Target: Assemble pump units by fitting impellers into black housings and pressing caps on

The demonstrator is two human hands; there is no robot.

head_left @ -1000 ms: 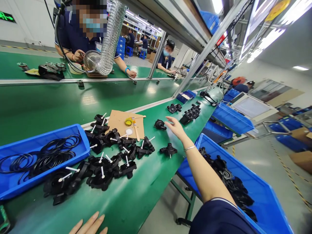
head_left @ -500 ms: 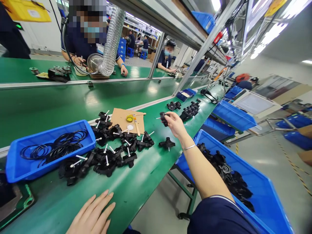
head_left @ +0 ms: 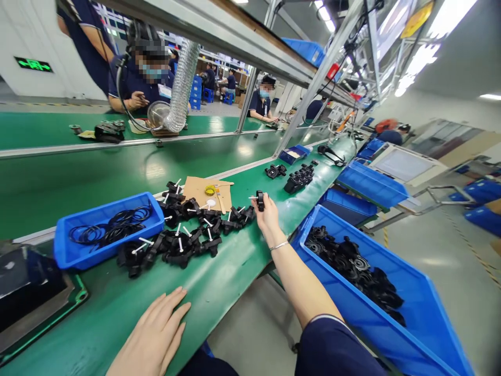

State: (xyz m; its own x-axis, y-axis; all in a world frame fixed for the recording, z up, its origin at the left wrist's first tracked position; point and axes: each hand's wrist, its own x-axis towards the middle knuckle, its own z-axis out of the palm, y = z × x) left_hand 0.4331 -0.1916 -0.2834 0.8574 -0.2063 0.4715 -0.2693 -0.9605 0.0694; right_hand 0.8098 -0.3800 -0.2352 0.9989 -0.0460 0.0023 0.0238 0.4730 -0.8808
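Over the shiny table (head_left: 219, 282), the right hand (head_left: 269, 214) pinches a bumpy black part (head_left: 260, 200); the left hand (head_left: 156, 331) rests, fingers apart.

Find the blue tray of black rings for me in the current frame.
In the head view, the blue tray is left of centre on the green bench, just left of the nearest cluster of black parts and beyond the left hand.

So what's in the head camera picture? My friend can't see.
A right hand holds a black part with a white stick over a green workbench. An open left hand is near more black parts and a blue tray of rings.
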